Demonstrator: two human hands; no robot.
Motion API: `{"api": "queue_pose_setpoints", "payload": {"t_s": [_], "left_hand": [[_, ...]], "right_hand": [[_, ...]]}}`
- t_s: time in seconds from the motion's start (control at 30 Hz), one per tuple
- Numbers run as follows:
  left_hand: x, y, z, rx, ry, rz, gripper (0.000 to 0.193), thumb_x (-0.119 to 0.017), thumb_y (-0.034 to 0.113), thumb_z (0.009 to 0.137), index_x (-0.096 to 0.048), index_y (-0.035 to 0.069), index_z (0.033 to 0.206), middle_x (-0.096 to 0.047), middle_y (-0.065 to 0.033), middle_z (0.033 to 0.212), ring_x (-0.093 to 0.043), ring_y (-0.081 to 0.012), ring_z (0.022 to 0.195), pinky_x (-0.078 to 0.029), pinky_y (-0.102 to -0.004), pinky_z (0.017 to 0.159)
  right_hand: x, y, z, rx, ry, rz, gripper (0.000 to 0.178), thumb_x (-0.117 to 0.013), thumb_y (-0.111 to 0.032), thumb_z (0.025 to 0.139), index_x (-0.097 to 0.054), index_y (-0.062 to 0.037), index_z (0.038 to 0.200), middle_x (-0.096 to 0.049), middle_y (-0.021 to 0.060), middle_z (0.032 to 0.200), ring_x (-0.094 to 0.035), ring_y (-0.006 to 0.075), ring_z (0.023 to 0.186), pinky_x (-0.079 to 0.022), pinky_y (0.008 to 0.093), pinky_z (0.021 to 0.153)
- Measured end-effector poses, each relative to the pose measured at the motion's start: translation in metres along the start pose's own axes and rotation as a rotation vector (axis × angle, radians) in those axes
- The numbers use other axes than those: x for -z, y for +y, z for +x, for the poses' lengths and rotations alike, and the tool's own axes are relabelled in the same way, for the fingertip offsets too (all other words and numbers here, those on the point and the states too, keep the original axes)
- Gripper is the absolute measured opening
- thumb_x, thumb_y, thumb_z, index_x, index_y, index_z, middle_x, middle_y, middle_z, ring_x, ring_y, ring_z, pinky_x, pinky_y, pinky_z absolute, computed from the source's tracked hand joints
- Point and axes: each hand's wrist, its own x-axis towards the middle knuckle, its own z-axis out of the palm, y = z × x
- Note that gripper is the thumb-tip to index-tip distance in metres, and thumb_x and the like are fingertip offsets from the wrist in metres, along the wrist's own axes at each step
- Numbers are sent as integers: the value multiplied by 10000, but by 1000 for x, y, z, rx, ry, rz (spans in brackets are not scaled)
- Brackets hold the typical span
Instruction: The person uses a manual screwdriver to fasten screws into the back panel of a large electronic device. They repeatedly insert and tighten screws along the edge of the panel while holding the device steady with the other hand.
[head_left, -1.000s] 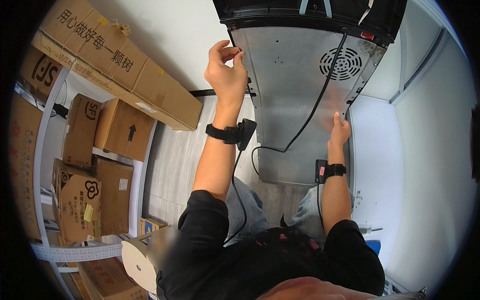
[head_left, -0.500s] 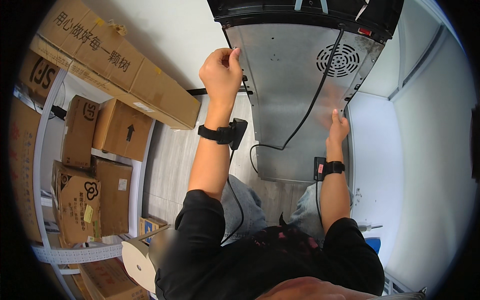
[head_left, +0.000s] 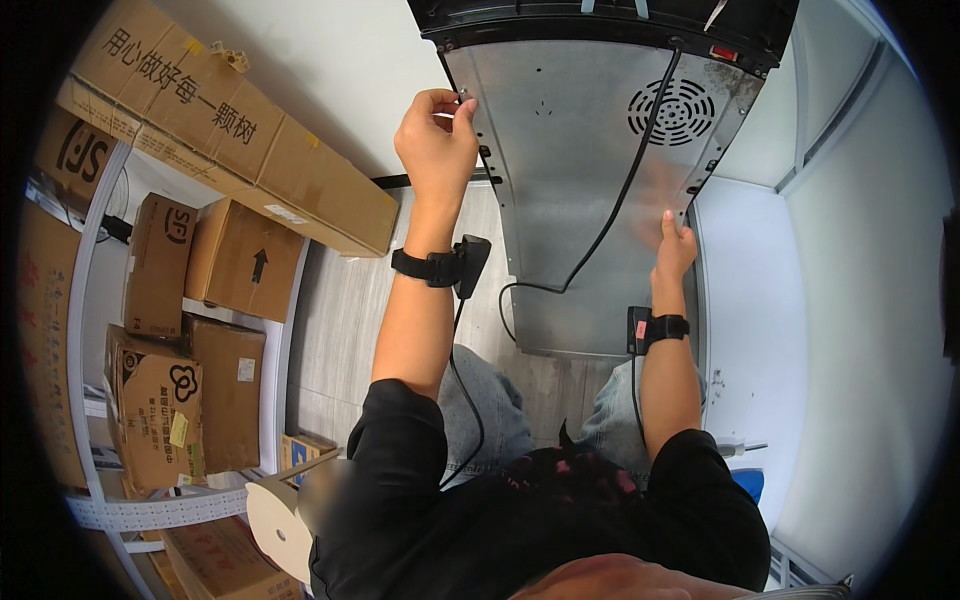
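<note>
A tall appliance with a bare metal back panel (head_left: 560, 200) and a black top (head_left: 600, 25) stands before me. At the panel's upper left edge, my left hand (head_left: 437, 135) is closed in a pinch, thumb and forefinger at a small shiny bit too tiny to name. Lower down, my right hand (head_left: 675, 250) grips the panel's right edge, its thumb up against the metal and its other fingers mostly hidden. A black power cord (head_left: 610, 215) runs down from the top across the panel. Beside it are a round slotted vent (head_left: 671, 112) and a red switch (head_left: 723, 53).
Cardboard boxes fill a white shelf (head_left: 95, 240) on the left, and a long carton (head_left: 235, 130) slants above them. A screwdriver (head_left: 743, 450) and a blue object (head_left: 748, 485) lie on the white ledge (head_left: 750, 300) to the right. Black wrist straps trail cables along my arms.
The appliance sits slightly higher and further left in view. My left thumb and forefinger have shifted a little at the panel edge. My right hand keeps its place on the right edge.
</note>
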Motion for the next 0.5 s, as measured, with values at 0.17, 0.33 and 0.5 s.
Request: {"api": "queue_pose_setpoints", "payload": {"t_s": [0.17,0.33,0.5], "left_hand": [[0,-2,0,91,-22,-23,240,-751,200,776,-630,2,834,-666,-60,720,-617,-112,598,-475,-235,557],[-2,-10,0,117,-45,-70,272,-749,239,787,-632,-2,834,-662,-54,726,-601,-102,605,-470,-230,563],[-5,-17,-2,118,-51,-89,273,-740,242,800,-631,-6,836,-660,-52,729,-595,-98,601,-467,-229,555]], "right_hand": [[-1,5,2,24,9,28,411,-707,-304,827,-433,-40,672,-442,-9,693,-369,98,649,-351,260,580],[2,16,11,0,-33,27,371,-710,-310,821,-504,-11,745,-493,10,747,-415,106,687,-382,271,617],[-1,16,10,-12,-13,35,379,-710,-311,817,-550,27,879,-549,40,843,-479,117,759,-413,271,683]]}}
